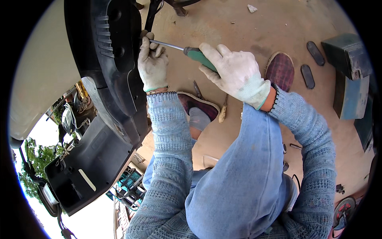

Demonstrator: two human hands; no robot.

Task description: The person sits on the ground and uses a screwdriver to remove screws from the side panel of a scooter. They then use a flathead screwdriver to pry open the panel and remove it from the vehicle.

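Head cam, looking down at a person crouched on a dirt floor beside a scooter. Both hands wear white work gloves; sleeves are pale blue knit, trousers blue.

Right hand (235, 73) is closed around the green handle of a screwdriver (187, 50). Its metal shaft runs up-left, w/ the tip meeting the edge of the scooter's black plastic body panel (105, 47) at upper left.

Left hand (152, 61) is curled shut at that same panel edge, fingers pinching round the shaft near the tip & pressing on the plastic.

Below the hands: two maroon checked slip-on shoes (280, 69), one near the right wrist, one under the left forearm. A wooden-handled tool (223, 111) lies on the floor between them. Far right, a blue-grey metal box (350, 75), w/ two small dark oval pieces (307, 76) just beside it.
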